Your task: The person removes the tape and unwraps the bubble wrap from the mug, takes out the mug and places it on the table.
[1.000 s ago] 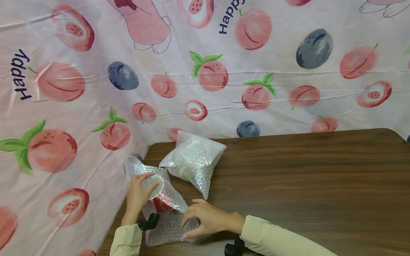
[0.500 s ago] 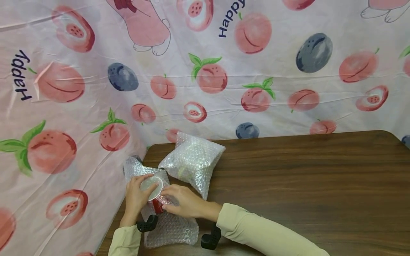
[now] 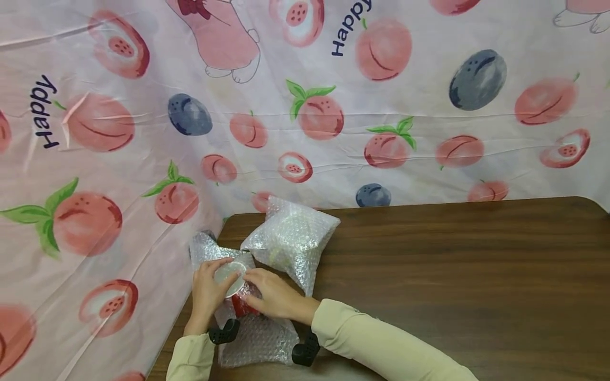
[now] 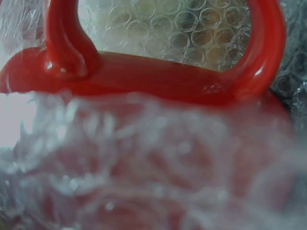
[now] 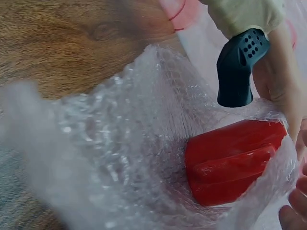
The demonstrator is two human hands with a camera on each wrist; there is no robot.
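Observation:
A red mug (image 3: 244,306) with a pale round opening lies on its side in a sheet of bubble wrap (image 3: 259,341). Its handle shows bare in the left wrist view, while clear wrap covers part of the red body (image 4: 153,76). My left hand (image 3: 207,293) grips the mug at its mouth, fingers on the far side and thumb across the opening. From the right, my right hand (image 3: 276,296) holds a flap of the wrap against the mug, close beside the rim. In the right wrist view the mug (image 5: 235,158) nestles between folds of wrap.
A bubble-wrapped bundle (image 3: 295,241) sits just behind the mug, near the table's back edge. The brown wooden table (image 3: 429,275) stretches to the right. Fruit-printed cloth (image 3: 333,174) hangs along the back and left sides. Black devices (image 3: 306,350) are worn on both wrists.
My right hand has moved left and slightly up from the wrap's right side to the mug, bringing the flap against it. My left hand keeps its hold at the mouth.

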